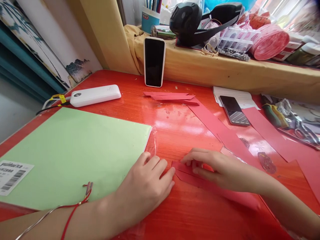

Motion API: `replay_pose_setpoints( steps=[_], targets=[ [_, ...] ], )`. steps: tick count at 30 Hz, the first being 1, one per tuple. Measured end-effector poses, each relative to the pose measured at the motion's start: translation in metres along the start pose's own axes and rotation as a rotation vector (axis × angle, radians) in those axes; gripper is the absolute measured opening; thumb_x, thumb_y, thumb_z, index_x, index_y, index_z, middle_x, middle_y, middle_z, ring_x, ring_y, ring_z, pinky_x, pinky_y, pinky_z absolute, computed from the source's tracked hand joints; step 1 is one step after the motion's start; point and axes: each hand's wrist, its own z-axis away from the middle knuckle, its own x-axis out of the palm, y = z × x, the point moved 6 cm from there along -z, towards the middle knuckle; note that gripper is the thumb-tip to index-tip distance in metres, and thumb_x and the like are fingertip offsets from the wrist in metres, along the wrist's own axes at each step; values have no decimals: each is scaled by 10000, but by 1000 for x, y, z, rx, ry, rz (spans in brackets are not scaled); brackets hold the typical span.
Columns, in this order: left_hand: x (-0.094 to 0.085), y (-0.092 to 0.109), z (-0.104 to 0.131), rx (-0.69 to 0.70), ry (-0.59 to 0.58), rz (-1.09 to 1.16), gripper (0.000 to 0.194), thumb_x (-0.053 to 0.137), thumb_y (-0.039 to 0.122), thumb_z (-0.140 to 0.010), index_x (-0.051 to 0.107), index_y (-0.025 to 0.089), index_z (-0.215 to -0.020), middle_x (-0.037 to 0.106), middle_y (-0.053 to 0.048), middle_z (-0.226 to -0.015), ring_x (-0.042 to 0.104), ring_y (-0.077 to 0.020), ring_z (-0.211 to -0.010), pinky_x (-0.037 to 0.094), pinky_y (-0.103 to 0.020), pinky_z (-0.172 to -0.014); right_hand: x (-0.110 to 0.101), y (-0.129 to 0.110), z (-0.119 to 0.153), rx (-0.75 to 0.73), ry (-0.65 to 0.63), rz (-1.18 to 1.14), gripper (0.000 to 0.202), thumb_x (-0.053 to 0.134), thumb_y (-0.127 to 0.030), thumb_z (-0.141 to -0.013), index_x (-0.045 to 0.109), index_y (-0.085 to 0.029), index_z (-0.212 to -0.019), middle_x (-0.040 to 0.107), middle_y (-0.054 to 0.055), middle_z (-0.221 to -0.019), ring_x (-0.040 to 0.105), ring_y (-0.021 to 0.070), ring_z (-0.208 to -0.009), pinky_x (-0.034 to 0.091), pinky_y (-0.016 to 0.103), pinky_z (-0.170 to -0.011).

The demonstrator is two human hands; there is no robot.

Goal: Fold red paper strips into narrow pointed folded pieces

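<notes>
1. Left: one green packet [75, 143] with a barcode label [15, 176], flat on the red desk [171, 135]. Left forearm crosses its near edge and hides part of it. Beyond it, one white power bank [96, 95], cables at its left end.
2. Left hand [150, 181]: over the packet's right side and the desk, knuckles up, fingers loosely bent, tips just beside the strip's left end. Underside hidden; cannot tell whether it has hold of anything.
3. Far middle: one white-framed phone [154, 61] upright against the cloth-covered ledge [195, 65]. In front of it, folded red strips [172, 98], overlapping; exact number cannot be told.
4. On the ledge, left to right: one pen cup [150, 20], one black strapped device [187, 18], one clear plastic box [237, 38], one pink roll [271, 41].
5. Near, right of middle: one creased red strip [220, 191] on the desk. Long axis slants from far left to near right; slanted end points left, toward the left hand.
6. Right hand [213, 165]: half open, fingers bent, fingertips at the strip's left part; firmness of hold cannot be told. It covers some of the strip's far edge.
7. Right: one long red strip [210, 120] slants from the folded ones to beneath the right forearm; one dark phone [235, 110] partly on white sheets [237, 94]; one wider red strip [265, 133]; then pliers [275, 115] and scissors [305, 130].
</notes>
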Motion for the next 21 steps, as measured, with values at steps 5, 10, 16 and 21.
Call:
replay_pose_setpoints(
  steps=[5,10,16,21],
  targets=[
    [6,-12,0,-66,-69,-28,331,373,238,-1038,681,119,-1059,641,-98,-883,562,-269,-807,357,-411,-744,-4,7,10,59,-16,-28,315,493,-204,-958,629,-255,-1237,738,13,-1037,712,154,-896,589,287,-779],
    [8,-10,-1,-22,-50,15,244,412,189,-1044,637,129,-1113,649,-76,-930,581,-238,-870,381,-381,-775,2,-3,8,3,-72,-177,400,489,-127,-939,601,-248,-1303,748,18,-1019,727,135,-903,603,242,-765],
    [3,0,0,103,-6,53,338,351,4,-992,659,136,-1037,659,-89,-947,598,-228,-878,447,-341,-746,2,4,-6,-6,261,19,368,495,-188,-958,586,-238,-1311,582,102,-1380,657,217,-1132,573,395,-944],
    [1,9,3,191,-17,-13,348,351,-33,-960,667,95,-1029,681,-101,-970,617,-233,-888,480,-337,-744,17,7,-15,-117,325,106,261,497,-147,-961,656,-198,-1161,594,123,-1263,588,242,-1162,534,436,-973]
  ],
)
